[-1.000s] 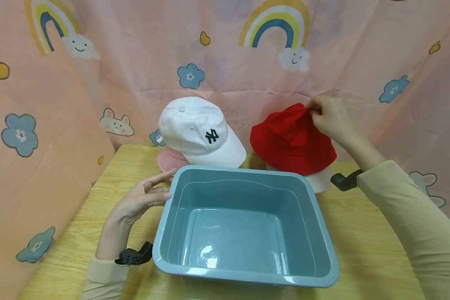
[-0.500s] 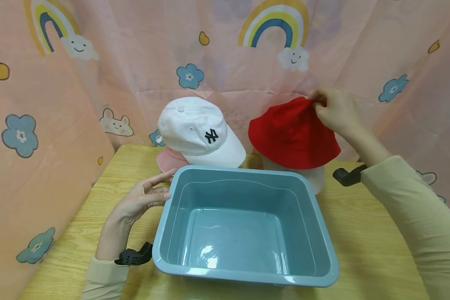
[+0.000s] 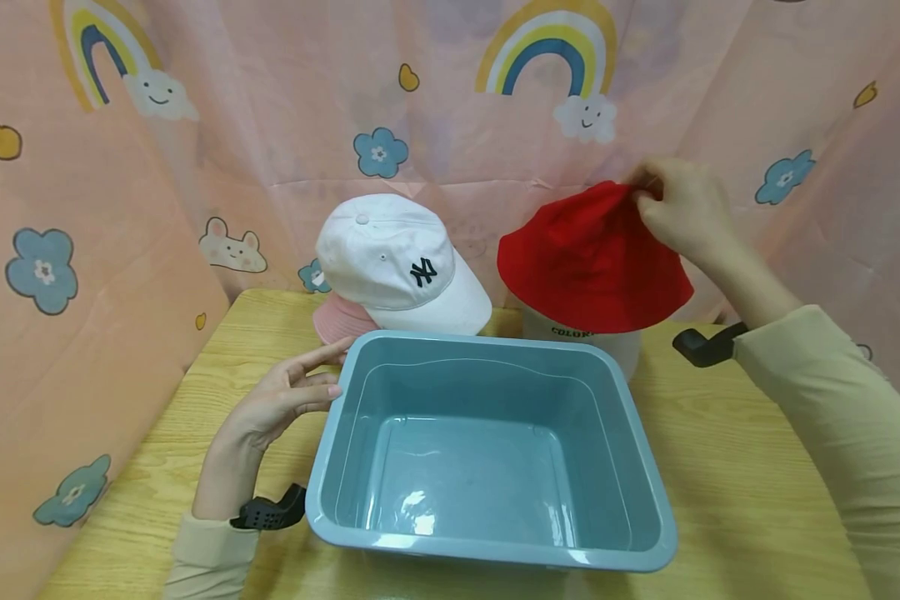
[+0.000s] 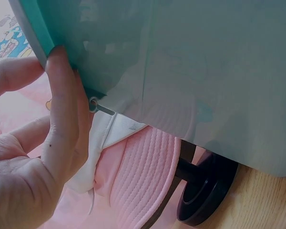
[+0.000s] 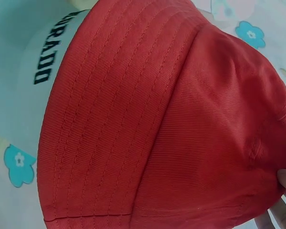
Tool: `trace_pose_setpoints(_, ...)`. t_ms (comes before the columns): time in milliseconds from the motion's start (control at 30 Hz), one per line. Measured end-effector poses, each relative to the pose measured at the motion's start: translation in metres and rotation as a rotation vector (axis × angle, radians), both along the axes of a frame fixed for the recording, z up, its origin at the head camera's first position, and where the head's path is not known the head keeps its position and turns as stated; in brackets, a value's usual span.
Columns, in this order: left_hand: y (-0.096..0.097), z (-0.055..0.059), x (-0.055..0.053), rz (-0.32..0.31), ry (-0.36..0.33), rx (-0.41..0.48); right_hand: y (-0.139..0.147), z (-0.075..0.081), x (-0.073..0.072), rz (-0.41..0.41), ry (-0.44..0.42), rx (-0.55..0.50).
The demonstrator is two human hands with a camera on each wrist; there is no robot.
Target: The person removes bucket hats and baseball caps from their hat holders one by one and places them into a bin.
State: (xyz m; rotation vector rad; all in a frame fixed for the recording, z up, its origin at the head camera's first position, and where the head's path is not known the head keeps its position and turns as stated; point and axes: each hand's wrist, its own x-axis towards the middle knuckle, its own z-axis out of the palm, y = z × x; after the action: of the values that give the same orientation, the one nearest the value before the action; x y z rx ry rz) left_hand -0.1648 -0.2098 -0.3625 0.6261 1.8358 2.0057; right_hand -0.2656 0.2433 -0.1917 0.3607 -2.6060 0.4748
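Observation:
A red bucket hat [image 3: 592,267] hangs tilted from my right hand [image 3: 686,208], whose thumb and fingers pinch its crown. In the right wrist view the stitched brim of the red hat [image 5: 109,119] fills the middle. Below it, partly covered, is a white cap [image 3: 618,346] with dark lettering. My left hand [image 3: 277,396] touches the left rim of a blue-grey plastic bin [image 3: 487,558] with nearly straight fingers. In the left wrist view those fingers [image 4: 64,109] lie against the bin's outer wall [image 4: 205,71]. The visible inside of the bin holds nothing.
A white baseball cap [image 3: 390,250] with a black logo sits behind the bin, over a pink hat [image 3: 341,318]. A black round-based stand [image 4: 205,191] is by the pink hat. A patterned pink curtain [image 3: 450,125] backs the wooden table [image 3: 735,467].
My right hand has lifted the red bucket hat upward and slightly right, uncovering lettering on the white cap beneath. The left hand and bin have stayed in place.

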Motion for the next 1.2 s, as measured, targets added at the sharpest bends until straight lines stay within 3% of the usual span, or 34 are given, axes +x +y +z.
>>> trace_pose_setpoints(1200, 0.000, 0.001, 0.001, 0.017, -0.003, -0.013, -0.015, 0.033, 0.023, 0.043, 0.145, 0.017)
